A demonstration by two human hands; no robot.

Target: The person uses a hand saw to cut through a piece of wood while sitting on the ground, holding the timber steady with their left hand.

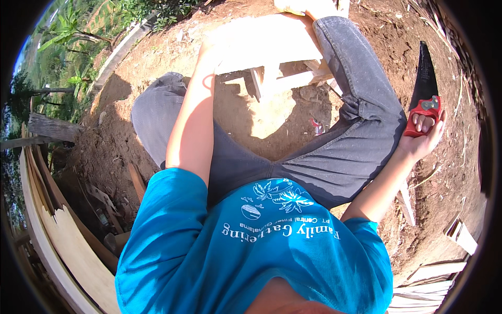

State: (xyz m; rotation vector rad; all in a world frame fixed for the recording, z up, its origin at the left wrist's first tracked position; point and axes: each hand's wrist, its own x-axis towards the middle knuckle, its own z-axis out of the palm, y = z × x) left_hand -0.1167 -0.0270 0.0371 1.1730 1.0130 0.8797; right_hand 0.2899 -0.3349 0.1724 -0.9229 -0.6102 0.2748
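Observation:
My right hand [424,137] is closed around the red handle of a hand saw [424,83], whose dark blade points away from me over the dirt at the right. My left hand [209,49] rests flat on a pale wooden board [261,39] lying on a low wooden frame [277,78] ahead of me, in bright sun. My right leg in grey trousers [355,78] is raised with the foot up on the board's far end. My left leg in the same grey trousers [157,112] stands left of the frame.
Bare brown dirt [387,31] surrounds the frame. A small red object [317,126] lies on the ground under it. Curved pale planks [68,246] are stacked at the lower left, wood offcuts [439,272] at the lower right. Green plants [68,31] grow beyond a concrete edge at upper left.

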